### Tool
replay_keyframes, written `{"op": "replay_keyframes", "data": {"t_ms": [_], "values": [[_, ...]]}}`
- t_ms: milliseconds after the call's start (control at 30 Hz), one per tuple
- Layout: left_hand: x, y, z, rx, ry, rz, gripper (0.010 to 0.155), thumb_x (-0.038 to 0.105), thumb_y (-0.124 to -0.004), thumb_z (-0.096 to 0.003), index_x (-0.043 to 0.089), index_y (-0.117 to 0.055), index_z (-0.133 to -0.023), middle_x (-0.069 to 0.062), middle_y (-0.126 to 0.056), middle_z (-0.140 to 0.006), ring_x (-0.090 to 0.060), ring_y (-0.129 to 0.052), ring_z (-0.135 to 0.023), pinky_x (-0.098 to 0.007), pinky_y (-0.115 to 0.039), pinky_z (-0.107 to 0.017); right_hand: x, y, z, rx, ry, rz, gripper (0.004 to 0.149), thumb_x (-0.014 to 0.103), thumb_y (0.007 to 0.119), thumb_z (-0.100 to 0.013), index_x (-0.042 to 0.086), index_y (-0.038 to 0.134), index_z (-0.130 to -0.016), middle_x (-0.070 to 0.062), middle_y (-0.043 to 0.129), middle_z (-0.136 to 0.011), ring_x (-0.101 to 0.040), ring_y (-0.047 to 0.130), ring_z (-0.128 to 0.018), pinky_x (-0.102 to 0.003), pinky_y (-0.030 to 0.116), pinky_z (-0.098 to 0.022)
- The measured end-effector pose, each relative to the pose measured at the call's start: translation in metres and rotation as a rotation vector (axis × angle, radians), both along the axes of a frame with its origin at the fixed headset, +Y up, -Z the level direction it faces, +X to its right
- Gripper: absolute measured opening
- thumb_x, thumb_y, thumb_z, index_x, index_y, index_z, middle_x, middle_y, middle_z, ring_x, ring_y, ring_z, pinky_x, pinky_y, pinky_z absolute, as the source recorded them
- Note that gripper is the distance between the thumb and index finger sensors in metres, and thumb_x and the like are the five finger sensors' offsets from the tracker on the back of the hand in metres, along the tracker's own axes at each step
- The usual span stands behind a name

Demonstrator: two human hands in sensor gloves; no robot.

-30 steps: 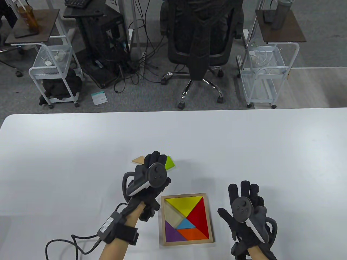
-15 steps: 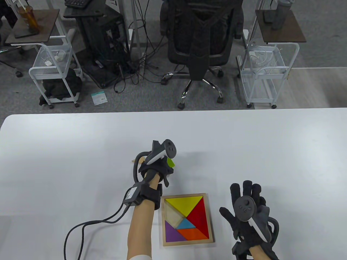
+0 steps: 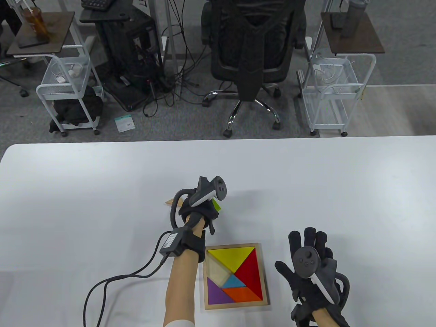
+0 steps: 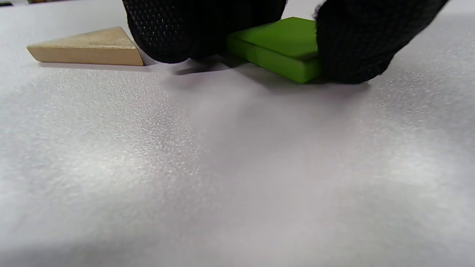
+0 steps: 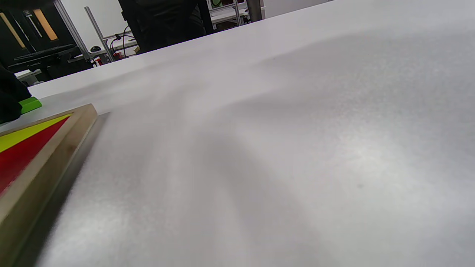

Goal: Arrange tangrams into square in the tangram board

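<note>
The wooden tangram board [image 3: 260, 272] lies near the table's front edge. It holds yellow [image 3: 233, 257], red [image 3: 251, 269], blue, orange and purple [image 3: 218, 293] pieces, with a bare patch [image 3: 215, 270] at its left. Beyond it, my left hand [image 3: 203, 210] is tipped down over a green piece [image 3: 216, 205]. In the left wrist view its fingers [image 4: 167, 33] and thumb pinch the green piece [image 4: 278, 46] by opposite edges. A plain wooden triangle [image 4: 89, 48] lies just left of it. My right hand [image 3: 308, 267] rests flat with fingers spread, right of the board.
The wooden triangle's tip [image 3: 169, 202] shows left of my left wrist. A black cable [image 3: 112, 282] runs from the left wrist strap across the table. The board's rim [image 5: 55, 155] shows in the right wrist view.
My left hand reached farther from me, tipped fingers-down over the green piece and closed on it. The right hand stayed almost still beside the board.
</note>
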State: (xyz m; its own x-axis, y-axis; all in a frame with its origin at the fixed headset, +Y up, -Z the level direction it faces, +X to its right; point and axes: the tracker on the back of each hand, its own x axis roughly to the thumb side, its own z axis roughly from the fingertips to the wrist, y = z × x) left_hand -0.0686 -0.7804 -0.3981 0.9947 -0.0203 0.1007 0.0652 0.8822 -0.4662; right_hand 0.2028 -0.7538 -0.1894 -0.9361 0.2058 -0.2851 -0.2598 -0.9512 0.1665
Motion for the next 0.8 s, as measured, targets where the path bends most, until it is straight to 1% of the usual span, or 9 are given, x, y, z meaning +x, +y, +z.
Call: {"op": "replay_keyframes", "data": {"t_ms": [100,200,267,367,467,567,667,800], "values": [[0.000,0.003,0.013,0.026,-0.012,0.019,0.082,0.052,-0.083,-0.0446,0.004,-0.055,-0.104,-0.024,-0.067,-0.097,-0.040,-0.084,-0.074,-0.043,-0.084,-0.060,0.001,0.000,0.000,0.004,-0.003,-0.008,0.087,0.069,0.056,-0.034,0.051,0.005,-0.102,0.017,-0.024,-0.103,-0.012,-0.027,-0.097,-0.044,0.003,-0.084],[-0.003,0.015,0.036,0.101,-0.014,0.084,0.081,0.053,-0.082,-0.0450,0.001,-0.058,-0.103,-0.026,-0.070,-0.094,-0.041,-0.087,-0.071,-0.044,-0.087,-0.057,0.002,0.001,0.000,0.006,-0.003,-0.017,0.087,0.069,0.056,-0.034,0.051,0.005,-0.102,0.017,-0.024,-0.103,-0.012,-0.027,-0.097,-0.044,0.003,-0.084],[-0.008,0.023,0.054,0.111,0.011,0.138,0.081,0.051,-0.082,-0.0461,-0.001,-0.058,-0.103,-0.028,-0.070,-0.093,-0.042,-0.087,-0.070,-0.045,-0.087,-0.056,0.001,0.000,0.000,0.007,-0.001,-0.017,0.087,0.069,0.056,-0.034,0.051,0.005,-0.101,0.017,-0.024,-0.103,-0.012,-0.028,-0.097,-0.044,0.003,-0.084],[-0.020,0.033,0.089,0.124,0.025,0.247,0.082,0.051,-0.082,-0.0471,-0.003,-0.057,-0.103,-0.030,-0.071,-0.093,-0.043,-0.089,-0.069,-0.045,-0.088,-0.054,-0.001,-0.002,-0.001,0.006,-0.006,0.010,0.087,0.069,0.056,-0.034,0.051,0.005,-0.101,0.017,-0.025,-0.102,-0.012,-0.028,-0.097,-0.044,0.002,-0.084],[-0.029,0.037,0.124,0.139,0.034,0.329,0.082,0.051,-0.081,-0.0478,-0.004,-0.057,-0.103,-0.031,-0.072,-0.092,-0.043,-0.089,-0.068,-0.045,-0.088,-0.053,-0.004,-0.003,-0.001,0.007,-0.007,0.027,0.087,0.069,0.056,-0.034,0.052,0.004,-0.101,0.017,-0.026,-0.101,-0.012,-0.030,-0.096,-0.043,0.002,-0.084],[-0.029,0.038,0.152,0.153,0.012,0.337,0.082,0.051,-0.081,-0.0485,-0.005,-0.057,-0.103,-0.031,-0.072,-0.091,-0.043,-0.090,-0.067,-0.044,-0.089,-0.052,-0.007,-0.002,0.000,0.027,0.001,0.047,0.087,0.069,0.055,-0.033,0.052,0.003,-0.100,0.018,-0.027,-0.101,-0.011,-0.031,-0.095,-0.043,0.001,-0.084],[-0.022,0.036,0.177,0.171,-0.029,0.295,0.082,0.052,-0.080,-0.0488,-0.005,-0.058,-0.103,-0.031,-0.073,-0.090,-0.042,-0.090,-0.066,-0.044,-0.089,-0.051,-0.010,-0.002,0.001,0.041,0.014,0.050,0.087,0.069,0.055,-0.033,0.052,0.003,-0.100,0.018,-0.027,-0.101,-0.011,-0.031,-0.095,-0.043,0.001,-0.084],[-0.010,0.027,0.195,0.164,-0.054,0.231,0.081,0.053,-0.079,-0.0490,-0.005,-0.059,-0.102,-0.031,-0.074,-0.090,-0.042,-0.091,-0.065,-0.043,-0.089,-0.050,-0.012,-0.002,0.002,0.047,0.019,0.059,0.087,0.069,0.054,-0.033,0.052,0.003,-0.100,0.018,-0.027,-0.101,-0.011,-0.030,-0.095,-0.043,0.001,-0.084]]}}
